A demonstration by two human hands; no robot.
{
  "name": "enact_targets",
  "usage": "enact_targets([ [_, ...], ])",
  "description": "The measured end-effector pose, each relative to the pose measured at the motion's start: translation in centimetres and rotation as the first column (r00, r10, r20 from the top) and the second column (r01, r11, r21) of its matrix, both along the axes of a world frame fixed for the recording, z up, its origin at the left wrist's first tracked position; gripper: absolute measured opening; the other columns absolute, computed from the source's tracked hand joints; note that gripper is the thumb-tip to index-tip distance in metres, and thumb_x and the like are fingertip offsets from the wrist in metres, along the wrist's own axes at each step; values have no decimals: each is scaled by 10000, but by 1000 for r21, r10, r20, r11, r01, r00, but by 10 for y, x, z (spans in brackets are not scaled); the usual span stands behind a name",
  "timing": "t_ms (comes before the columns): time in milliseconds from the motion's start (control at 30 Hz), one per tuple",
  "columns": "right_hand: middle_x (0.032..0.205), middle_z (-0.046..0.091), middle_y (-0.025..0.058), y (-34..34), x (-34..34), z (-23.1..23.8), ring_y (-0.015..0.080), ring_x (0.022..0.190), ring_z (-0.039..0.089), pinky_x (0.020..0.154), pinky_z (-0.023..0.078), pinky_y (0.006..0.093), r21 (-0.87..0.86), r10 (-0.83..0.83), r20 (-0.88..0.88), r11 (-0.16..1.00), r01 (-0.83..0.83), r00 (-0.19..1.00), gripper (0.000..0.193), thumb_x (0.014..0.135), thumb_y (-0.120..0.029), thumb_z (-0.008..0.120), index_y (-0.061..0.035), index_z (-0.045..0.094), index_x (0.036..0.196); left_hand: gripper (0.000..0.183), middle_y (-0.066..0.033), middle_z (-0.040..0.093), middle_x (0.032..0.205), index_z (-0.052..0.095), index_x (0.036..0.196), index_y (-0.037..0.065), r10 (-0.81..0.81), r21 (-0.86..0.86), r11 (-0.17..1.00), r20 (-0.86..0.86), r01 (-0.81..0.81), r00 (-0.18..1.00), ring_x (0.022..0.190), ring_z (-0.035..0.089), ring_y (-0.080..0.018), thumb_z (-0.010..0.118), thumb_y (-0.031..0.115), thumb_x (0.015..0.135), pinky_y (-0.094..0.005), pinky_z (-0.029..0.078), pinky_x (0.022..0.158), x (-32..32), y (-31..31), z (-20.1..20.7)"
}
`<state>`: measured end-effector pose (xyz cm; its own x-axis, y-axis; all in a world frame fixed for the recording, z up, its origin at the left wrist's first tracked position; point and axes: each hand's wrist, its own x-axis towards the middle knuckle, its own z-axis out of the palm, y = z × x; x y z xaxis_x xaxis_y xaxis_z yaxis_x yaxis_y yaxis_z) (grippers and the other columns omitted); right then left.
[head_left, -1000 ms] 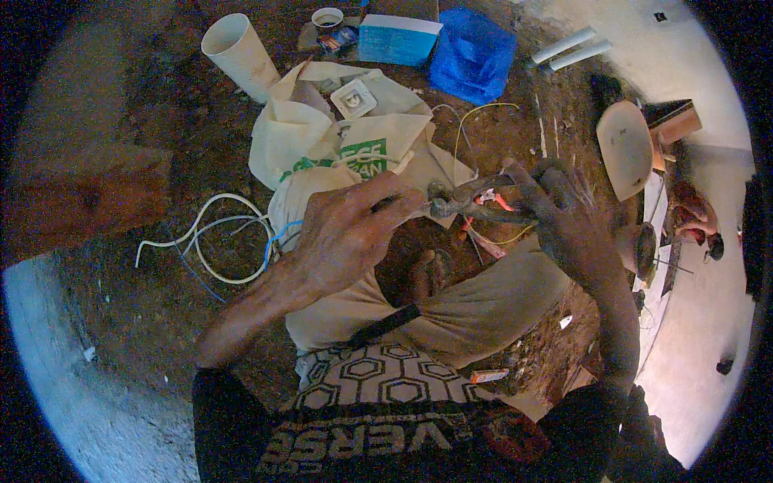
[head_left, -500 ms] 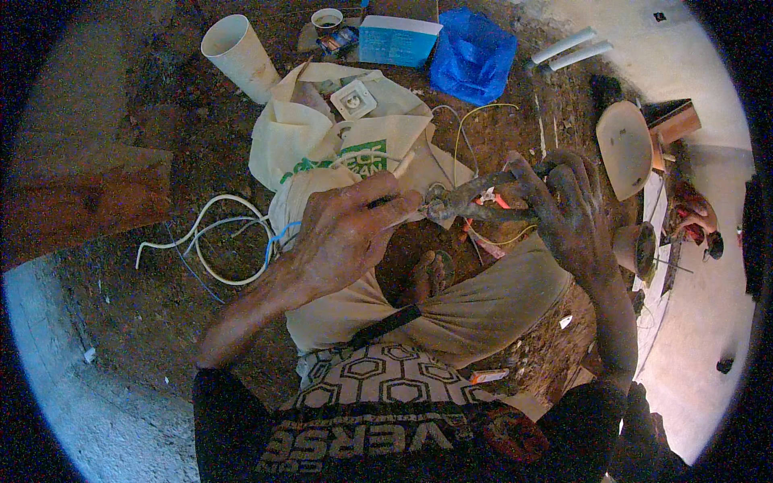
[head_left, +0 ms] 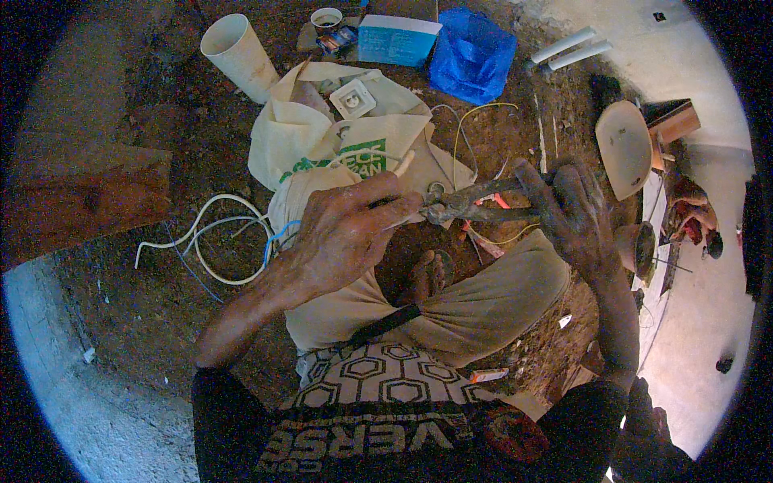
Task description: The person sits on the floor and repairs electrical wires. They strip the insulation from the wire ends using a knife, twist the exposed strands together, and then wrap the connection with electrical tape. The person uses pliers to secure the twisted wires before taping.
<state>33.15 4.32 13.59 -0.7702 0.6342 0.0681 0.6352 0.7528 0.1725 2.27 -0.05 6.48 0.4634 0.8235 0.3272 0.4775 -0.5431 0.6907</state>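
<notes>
My right hand (head_left: pixel 573 213) is closed around the handles of dark, dirty pliers (head_left: pixel 483 204), which point left in front of my lap. At their jaws my left hand (head_left: pixel 346 229) pinches a thin pale piece, apparently a wire (head_left: pixel 398 225); the fingers hide most of it. Behind the left hand a white cable (head_left: pixel 378 153) curves over a cream fabric bag (head_left: pixel 382 129) with green print. A loose coil of white cable (head_left: pixel 235 198) with a blue wire (head_left: pixel 282 233) lies left of my forearm. Under the pliers are red-handled pliers (head_left: pixel 491 199), partly hidden, and a yellow wire (head_left: pixel 507 239).
On the bag rests a white square socket (head_left: pixel 353 99). Beyond it stand a white bucket (head_left: pixel 241 56), a small cup (head_left: pixel 326 22), a blue-white box (head_left: pixel 396 40) and a blue plastic bag (head_left: pixel 473 56). White tubes (head_left: pixel 573 51) and a pale basin-like piece (head_left: pixel 626 150) lie right.
My right hand has shifted slightly down and to the right on the plier handles. The left hand keeps its pinch at the jaws, almost unmoved.
</notes>
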Motion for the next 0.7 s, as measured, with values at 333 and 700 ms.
enact_targets([
  [333,856,527,105,13,1,5,295,860,560,768,501,422,14,121,99,992,-123,988,699,696,-42,614,-46,546,1392,349,-73,619,918,684,1103,75,-60,-57,996,144,69,988,727,658,-294,645,-42,777,-394,543,589,1,1,-7],
  [700,1005,600,149,6,-9,1,330,898,608,740,521,470,-78,57,-13,995,-58,998,514,791,-47,649,-24,594,1301,315,-77,584,889,665,1107,65,-32,-68,997,46,35,998,716,644,-299,642,-7,801,-402,530,577,-2,-2,-5],
])
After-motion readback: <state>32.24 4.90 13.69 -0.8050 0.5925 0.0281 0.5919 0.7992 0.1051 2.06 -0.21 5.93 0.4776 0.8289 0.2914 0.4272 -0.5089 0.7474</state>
